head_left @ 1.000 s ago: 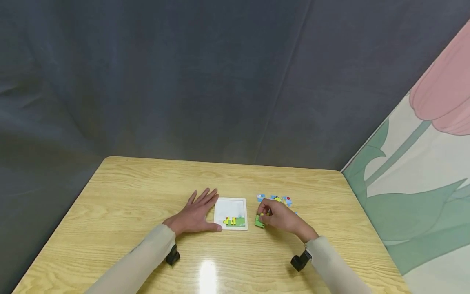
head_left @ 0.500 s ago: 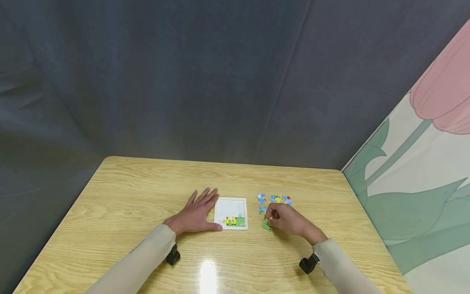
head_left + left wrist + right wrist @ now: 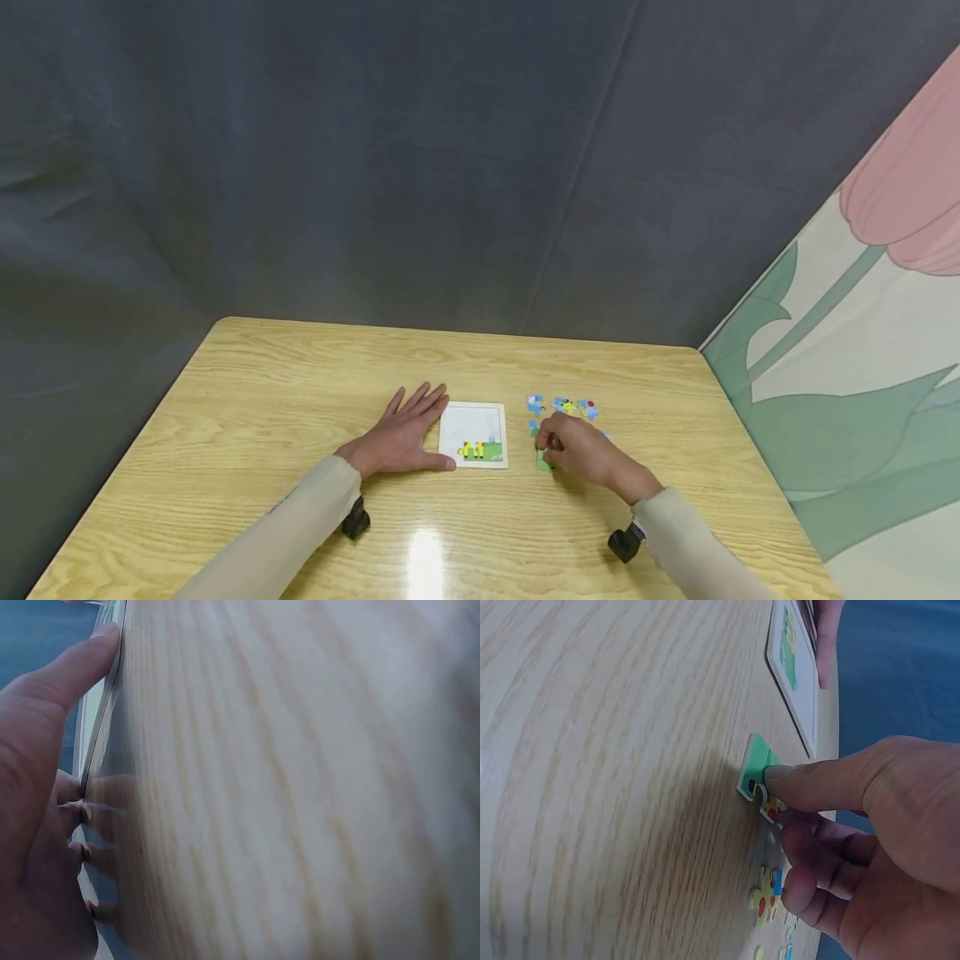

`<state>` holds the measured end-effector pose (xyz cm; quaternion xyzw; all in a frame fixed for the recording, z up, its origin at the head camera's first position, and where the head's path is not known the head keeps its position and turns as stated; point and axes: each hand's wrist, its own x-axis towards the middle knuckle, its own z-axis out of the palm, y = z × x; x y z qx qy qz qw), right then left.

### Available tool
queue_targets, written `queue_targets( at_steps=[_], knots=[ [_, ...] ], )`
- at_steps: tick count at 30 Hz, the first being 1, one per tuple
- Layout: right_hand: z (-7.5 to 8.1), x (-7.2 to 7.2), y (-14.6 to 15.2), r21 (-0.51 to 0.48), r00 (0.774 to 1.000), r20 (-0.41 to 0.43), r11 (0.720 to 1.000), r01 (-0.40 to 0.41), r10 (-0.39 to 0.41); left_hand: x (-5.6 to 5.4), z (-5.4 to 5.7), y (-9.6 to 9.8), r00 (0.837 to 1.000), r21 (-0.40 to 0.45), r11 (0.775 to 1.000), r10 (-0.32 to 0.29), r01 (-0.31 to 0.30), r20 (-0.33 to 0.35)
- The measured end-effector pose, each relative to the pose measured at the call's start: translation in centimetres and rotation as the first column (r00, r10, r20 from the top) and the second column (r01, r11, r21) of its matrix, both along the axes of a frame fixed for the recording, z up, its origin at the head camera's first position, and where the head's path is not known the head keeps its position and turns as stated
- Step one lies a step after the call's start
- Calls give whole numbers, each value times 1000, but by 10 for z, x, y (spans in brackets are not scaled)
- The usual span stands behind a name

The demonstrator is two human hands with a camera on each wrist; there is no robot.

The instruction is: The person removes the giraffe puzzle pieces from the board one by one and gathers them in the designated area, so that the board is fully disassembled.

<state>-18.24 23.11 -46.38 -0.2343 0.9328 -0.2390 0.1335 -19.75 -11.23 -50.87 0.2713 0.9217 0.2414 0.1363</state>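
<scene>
My left hand (image 3: 401, 437) lies spread on the table, its fingers and thumb tip against the left side of a white square puzzle tray (image 3: 468, 421). Joined green and yellow puzzle pieces (image 3: 482, 452) fill the lower right of that tray. To the right of the tray, my right hand (image 3: 583, 450) pinches a green puzzle piece (image 3: 757, 760) between thumb and fingers, low over the table. The piece bears a black spot and a yellow and red part; the fingers partly cover it. In the left wrist view, the thumb (image 3: 82, 664) meets the tray's edge.
Several loose blue and yellow puzzle pieces (image 3: 568, 407) lie beyond my right hand, some half hidden behind it. A yellow piece with a red dot (image 3: 763, 900) lies beneath the fingers. A dark curtain (image 3: 450, 208) hangs behind the wooden table (image 3: 300, 358).
My right hand has moved right, away from the tray, with the green puzzle piece, then slightly back left. The piece has turned in the fingers. My left hand stays at the tray.
</scene>
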Motion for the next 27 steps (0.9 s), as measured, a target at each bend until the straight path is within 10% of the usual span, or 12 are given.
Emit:
queue_targets(
  at_steps=[27],
  knots=[
    [3,-7,-36,-20,989,-88,993,-118,116,-1,-2,0,1000,8,1000,2,-2,10]
  ],
)
